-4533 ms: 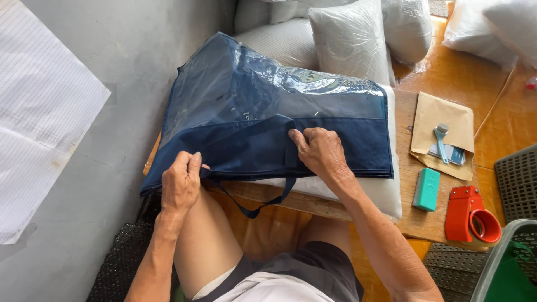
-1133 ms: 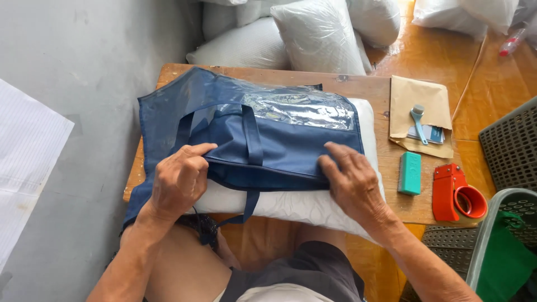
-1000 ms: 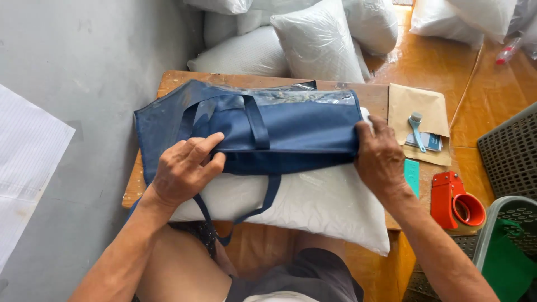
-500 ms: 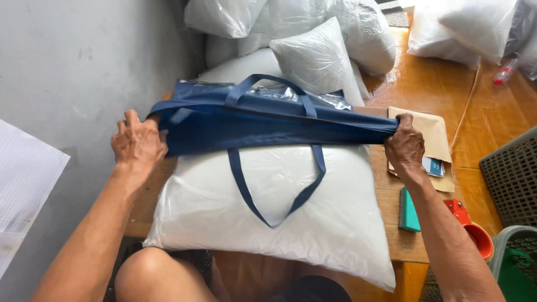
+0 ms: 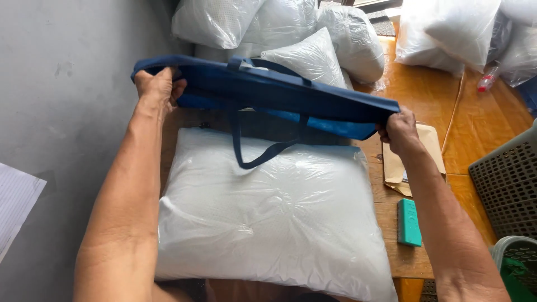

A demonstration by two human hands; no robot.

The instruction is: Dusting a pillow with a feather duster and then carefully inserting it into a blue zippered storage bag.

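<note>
Both hands are closed on the navy carry bag (image 5: 291, 98): left hand (image 5: 156, 86), right hand (image 5: 400, 131). It hangs stretched crosswise just beyond the plastic-wrapped pillow (image 5: 268, 212) lying on the surface (image 5: 408, 263).

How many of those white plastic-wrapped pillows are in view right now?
About 7: one pillow on the table under the blue bag, four stacked behind, two at upper right. More may be hidden.

Grey wall (image 5: 67, 112) left, glossy wooden floor (image 5: 486, 120) right, daylight
</note>
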